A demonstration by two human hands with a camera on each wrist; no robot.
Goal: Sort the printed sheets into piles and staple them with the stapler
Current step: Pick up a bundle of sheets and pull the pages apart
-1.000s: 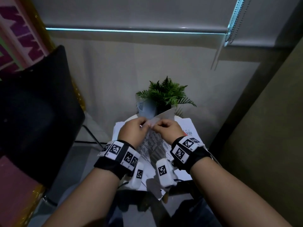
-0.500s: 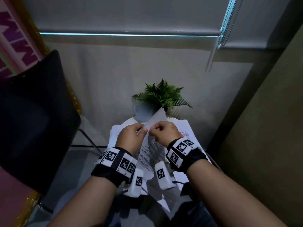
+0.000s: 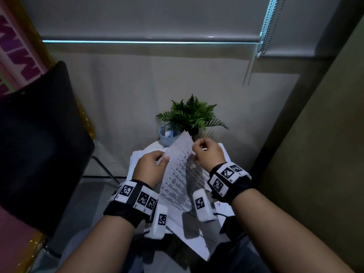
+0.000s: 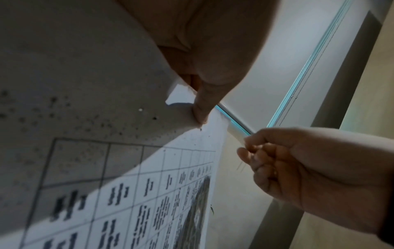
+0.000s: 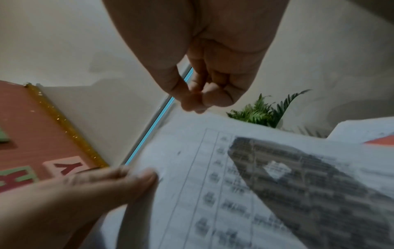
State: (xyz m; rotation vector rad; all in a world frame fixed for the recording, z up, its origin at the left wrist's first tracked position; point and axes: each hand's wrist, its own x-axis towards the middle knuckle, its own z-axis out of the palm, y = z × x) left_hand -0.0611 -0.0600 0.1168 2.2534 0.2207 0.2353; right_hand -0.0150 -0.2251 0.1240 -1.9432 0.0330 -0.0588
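Left hand (image 3: 150,167) is pinching the upper left edge of a printed sheet (image 3: 181,174) between thumb and fingers; the left wrist view shows the thumb tip pressing on the paper's top margin, with a small torn or folded white flap just beside it. The sheet is thin and matte white, carrying a ruled table with dark blurred characters in its cells. It is being held tilted up above the table, its top corner pointing toward the plant.

Right hand (image 3: 208,154) is sitting at the sheet's right edge with fingers curled tight and fingertips bunched against the thumb. The right wrist view shows the bunched fingertips (image 5: 198,99) just above the paper. Whether they are pinching something very small or only touching each other, I cannot tell. In the left wrist view this hand (image 4: 298,168) looks apart from the paper's edge.

More loose sheets (image 3: 197,239) are lying flat and overlapping on the small round table (image 3: 153,146) under both wrists, some overhanging the near edge.

At the far side of the table a fern-like plant (image 3: 191,115) with feathery green fronds is standing next to a pale blue cup (image 3: 167,137). A black chair (image 3: 39,144) is sitting at left. Stapler not identified in any view.
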